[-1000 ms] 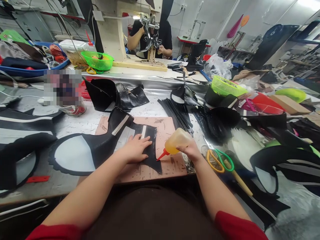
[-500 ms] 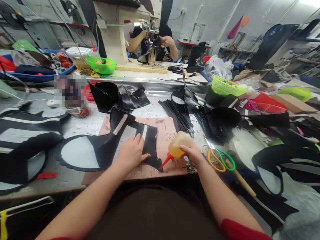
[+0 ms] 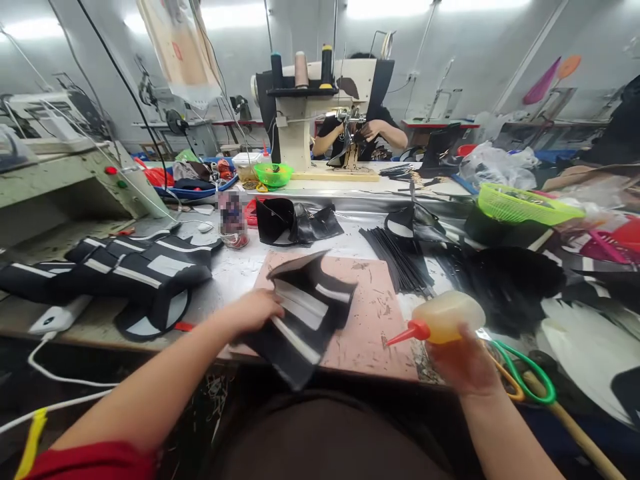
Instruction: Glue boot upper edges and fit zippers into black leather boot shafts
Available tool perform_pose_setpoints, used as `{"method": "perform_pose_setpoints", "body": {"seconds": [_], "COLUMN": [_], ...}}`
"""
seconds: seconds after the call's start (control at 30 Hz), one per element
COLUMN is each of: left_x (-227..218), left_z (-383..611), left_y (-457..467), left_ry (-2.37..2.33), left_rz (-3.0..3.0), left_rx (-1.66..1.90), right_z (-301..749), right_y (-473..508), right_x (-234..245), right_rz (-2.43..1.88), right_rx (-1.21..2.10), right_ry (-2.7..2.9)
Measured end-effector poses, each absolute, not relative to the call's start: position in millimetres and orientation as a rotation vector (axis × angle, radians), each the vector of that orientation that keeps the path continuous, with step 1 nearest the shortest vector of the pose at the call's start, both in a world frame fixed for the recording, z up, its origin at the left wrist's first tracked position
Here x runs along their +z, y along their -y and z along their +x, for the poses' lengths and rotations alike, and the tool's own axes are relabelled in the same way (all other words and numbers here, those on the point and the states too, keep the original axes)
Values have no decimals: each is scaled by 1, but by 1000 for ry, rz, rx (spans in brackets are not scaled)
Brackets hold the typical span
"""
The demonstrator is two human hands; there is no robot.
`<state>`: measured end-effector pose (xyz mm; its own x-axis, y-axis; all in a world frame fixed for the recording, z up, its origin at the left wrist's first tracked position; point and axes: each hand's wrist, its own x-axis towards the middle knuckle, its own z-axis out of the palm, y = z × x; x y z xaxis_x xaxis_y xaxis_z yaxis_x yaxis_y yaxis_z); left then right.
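My left hand (image 3: 256, 311) pinches the edge of a black leather boot piece (image 3: 287, 350) with white tape strips and a pale patch. The piece is blurred and tilted, partly over the pink board (image 3: 377, 300) and past the table's front edge. In my right hand (image 3: 463, 365), a squeeze bottle (image 3: 453, 313) of yellowish liquid lies on its side. Its red nozzle points left over the board's right part, apart from the leather. Close to that hand are scissors (image 3: 537, 383) with green and orange handles, partly hidden by my wrist.
Taped black pieces (image 3: 150, 267) are stacked at the left. Black strips (image 3: 397, 260) lie behind the board, with stitched black parts (image 3: 297, 223) farther back. A green basket (image 3: 530, 203) stands at the right. Across the table, a person works at a sewing machine (image 3: 325, 87).
The leather piece has been lifted and turned by my left hand. The bottle's nozzle has left the leather's corner and moved right. My view has tilted up and shifted left.
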<state>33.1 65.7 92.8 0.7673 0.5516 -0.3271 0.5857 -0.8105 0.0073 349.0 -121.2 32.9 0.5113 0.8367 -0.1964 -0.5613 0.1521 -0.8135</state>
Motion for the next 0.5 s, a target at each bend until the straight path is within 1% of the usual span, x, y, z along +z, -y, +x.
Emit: {"method": "perform_pose_setpoints", "body": {"seconds": [0.1, 0.17, 0.33, 0.5], "left_x": [105, 102, 73, 62], "left_z": [29, 44, 85, 82], "left_y": [-75, -70, -39, -33], "left_ry": [-1158, -1239, -1147, -988], "left_rz": [2959, 2962, 3008, 3039], "left_rx": [-564, -518, -362, -295], "right_z": [345, 342, 338, 335], "right_y": [126, 125, 120, 106], "right_x": [37, 35, 26, 25], "right_rz": [-900, -840, -771, -782], "right_rx": [1047, 1094, 1227, 1232], "right_ry": [335, 301, 202, 198]}}
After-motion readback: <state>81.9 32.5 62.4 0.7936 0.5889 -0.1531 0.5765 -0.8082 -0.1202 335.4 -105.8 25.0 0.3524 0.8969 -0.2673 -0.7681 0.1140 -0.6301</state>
